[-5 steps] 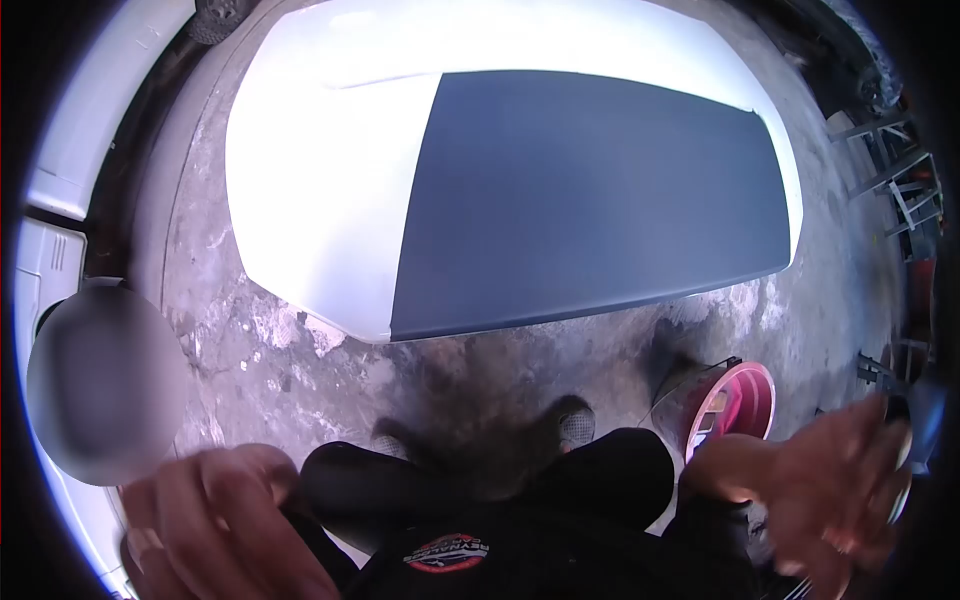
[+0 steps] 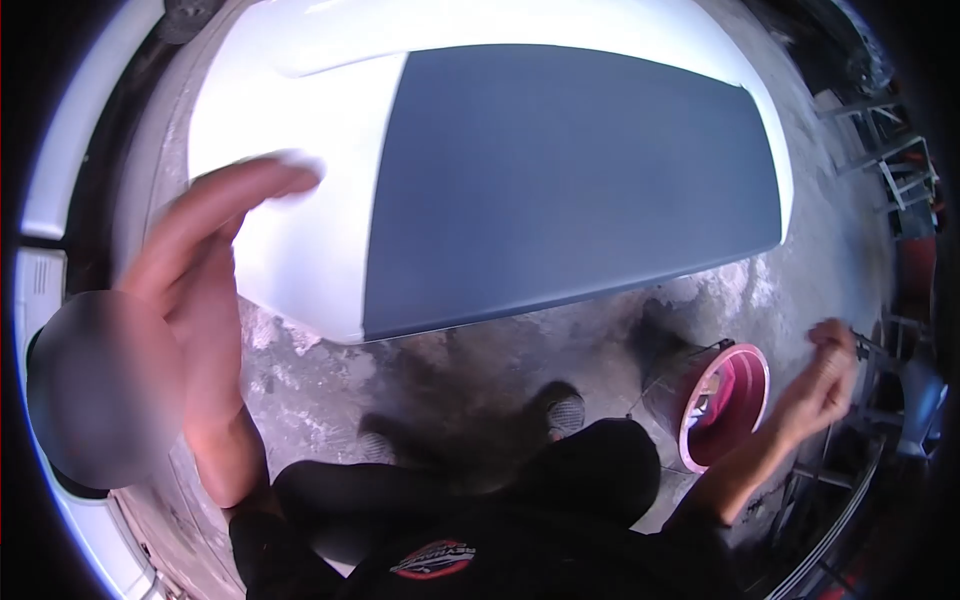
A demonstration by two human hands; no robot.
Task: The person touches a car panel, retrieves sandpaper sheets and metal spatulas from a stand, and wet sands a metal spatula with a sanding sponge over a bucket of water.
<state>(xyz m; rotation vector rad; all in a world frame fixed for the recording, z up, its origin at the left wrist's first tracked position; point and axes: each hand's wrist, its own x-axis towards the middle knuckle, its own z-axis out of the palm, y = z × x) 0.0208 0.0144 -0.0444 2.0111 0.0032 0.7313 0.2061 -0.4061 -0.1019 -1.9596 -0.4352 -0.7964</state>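
My left hand [image 2: 230,205] is raised over the white part of a large panel [image 2: 280,230], blurred by motion. Its fingers stretch out to the right, and nothing shows in them; whether they touch the surface I cannot tell. The rest of the panel carries a dark grey section [image 2: 580,180]. My right hand [image 2: 830,375] is out at the right, beyond a pink-red bucket [image 2: 760,400]. Its fingers are curled in, with nothing visible in them. Inside the bucket lie several items [image 2: 708,395], too small to name.
The panel stands in front of my knees above a stained concrete floor [image 2: 300,370]. Metal stands [image 2: 885,150] line the right side. At the left edge is a white vehicle body [image 2: 45,300], partly covered by a blurred oval patch [image 2: 100,390].
My left hand has swung up and forward from low at the left to over the panel. My right hand has moved up and away from me, its fingers now curled. The view has shifted slightly.
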